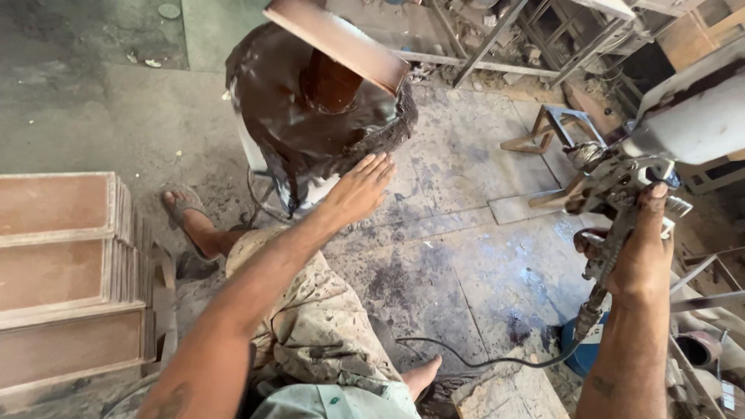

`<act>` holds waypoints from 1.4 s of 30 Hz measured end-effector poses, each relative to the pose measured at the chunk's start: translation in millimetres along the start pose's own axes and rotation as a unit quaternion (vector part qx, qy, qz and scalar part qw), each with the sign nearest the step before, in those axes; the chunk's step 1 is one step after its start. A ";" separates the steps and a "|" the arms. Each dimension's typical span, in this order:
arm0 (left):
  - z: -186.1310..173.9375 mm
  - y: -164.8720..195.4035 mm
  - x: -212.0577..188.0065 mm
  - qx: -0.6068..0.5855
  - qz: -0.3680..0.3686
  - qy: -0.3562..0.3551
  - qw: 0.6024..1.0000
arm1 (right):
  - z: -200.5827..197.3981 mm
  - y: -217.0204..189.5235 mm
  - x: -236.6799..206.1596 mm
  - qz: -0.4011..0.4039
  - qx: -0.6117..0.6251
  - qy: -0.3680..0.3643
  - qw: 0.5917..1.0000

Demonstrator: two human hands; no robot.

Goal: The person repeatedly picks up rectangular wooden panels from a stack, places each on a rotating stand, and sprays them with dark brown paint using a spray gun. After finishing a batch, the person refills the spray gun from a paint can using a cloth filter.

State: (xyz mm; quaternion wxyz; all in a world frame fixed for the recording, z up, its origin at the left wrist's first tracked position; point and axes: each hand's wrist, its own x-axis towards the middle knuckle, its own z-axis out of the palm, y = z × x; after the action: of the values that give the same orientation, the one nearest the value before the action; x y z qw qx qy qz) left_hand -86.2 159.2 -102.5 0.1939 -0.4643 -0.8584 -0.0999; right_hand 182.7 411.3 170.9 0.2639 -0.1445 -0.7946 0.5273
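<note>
My right hand (638, 252) grips the handle of a paint-crusted spray gun (613, 186) with a pale cup (691, 116) on top and a black hose (481, 358) trailing from its base. My left hand (361, 186) is stretched forward, fingers flat and together, holding nothing, near the edge of a round stand (279, 109) coated in dark brown paint. A brown-stained wooden board (337, 39) lies tilted on a post at the stand's top.
Stacks of reddish-brown wooden panels (62, 271) sit at the left. My sandalled foot (185, 208) and paint-spotted trousers (318, 318) are below. A small metal stool (555, 128) and metal frames (497, 39) stand at the back right on the stained concrete floor (458, 256).
</note>
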 end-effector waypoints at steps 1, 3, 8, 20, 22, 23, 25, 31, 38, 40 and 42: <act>1.2 -5.5 -7.4 -0.025 0.015 0.036 0.999 | -2.4 1.6 0.3 0.005 0.006 0.012 1.000; -1.3 -21.4 -25.4 -0.093 0.007 0.068 0.993 | -7.1 7.4 -3.5 0.020 0.017 0.035 0.999; -20.9 -83.7 -82.1 -0.049 -0.178 0.099 0.978 | -14.2 19.5 -13.6 0.023 0.026 0.040 0.999; -11.8 -86.8 -106.2 0.038 -0.264 0.022 0.963 | 31.1 3.5 -9.9 0.022 0.087 -0.039 0.995; -11.0 -81.6 -107.2 0.053 -0.246 0.034 0.967 | 41.4 0.2 -10.1 0.035 0.092 -0.045 0.994; -10.9 -79.3 -107.6 0.061 -0.236 0.040 0.969 | 45.8 -1.2 -10.5 0.047 0.091 -0.043 0.994; -11.9 -73.5 -107.3 0.038 -0.229 0.050 0.971 | 53.8 -3.0 -11.2 0.058 0.111 -0.059 0.990; -11.7 -58.9 -101.7 -0.029 -0.220 0.125 0.967 | 65.0 -6.8 -4.7 0.035 0.162 -0.150 0.975; -13.8 -50.9 -96.5 -0.027 -0.229 0.130 0.964 | 60.4 -19.7 28.6 0.006 0.074 -0.051 0.996; -12.9 -50.3 -95.1 -0.027 -0.230 0.126 0.965 | 62.2 -21.0 34.5 -0.011 0.039 -0.024 0.999; -11.4 -49.3 -93.9 -0.034 -0.234 0.117 0.965 | 67.2 -21.3 36.8 -0.044 -0.004 0.000 0.999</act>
State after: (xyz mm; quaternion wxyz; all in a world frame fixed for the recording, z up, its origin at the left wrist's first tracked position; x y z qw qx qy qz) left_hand -78.3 56.9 -131.7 0.2484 -0.2417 -0.9106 -0.2250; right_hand 115.1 370.3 179.8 0.2865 -0.1108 -0.8020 0.5124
